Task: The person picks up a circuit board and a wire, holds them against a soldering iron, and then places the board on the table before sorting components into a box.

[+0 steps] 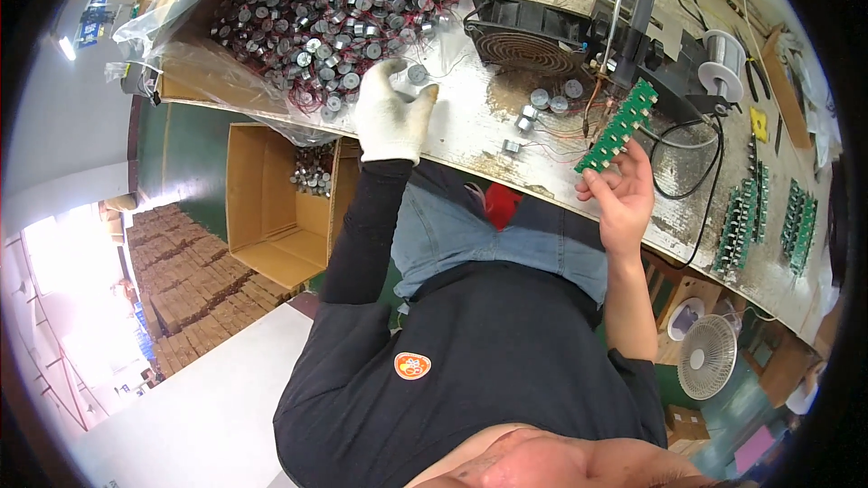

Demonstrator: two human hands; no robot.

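Note:
My left hand [394, 117], in a white glove, rests at the table's front edge beside the pile of small motors. Its thumb and fingers are apart. A single small round silver motor [417, 74] lies just past the fingertips, and I see nothing in the grip. My bare right hand [622, 192] pinches a long green circuit board [620, 126] by its lower end, tilted up over the table. Pale connectors line the board. Left of it lie several loose motors [540, 98] with thin wires.
A heap of small motors [334, 18] with red wires fills the back left. A black fan [529, 34] and a solder wire spool [722, 68] stand at the back. Several green boards [797, 228] stand at right. A cardboard box [271, 208] sits below, left.

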